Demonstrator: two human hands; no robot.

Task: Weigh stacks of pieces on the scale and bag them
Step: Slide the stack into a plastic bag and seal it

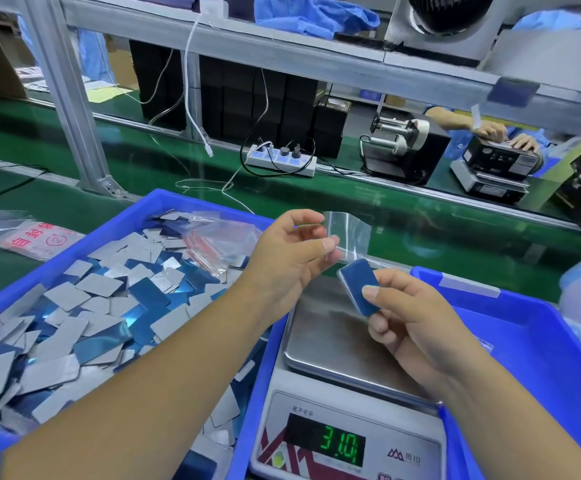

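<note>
Clear crinkly bag [346, 233] pinched by left hand [292, 252]; right hand [408, 317] pinches flat blue rectangular stack [360, 287] above steel scale [344, 344].

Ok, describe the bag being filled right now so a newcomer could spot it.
Find the steel scale between the blue bins. Above its far edge, the left hand pinches a small clear bag. Unlike the bags lying in the left bin, it is held up at the blue stack.
</note>
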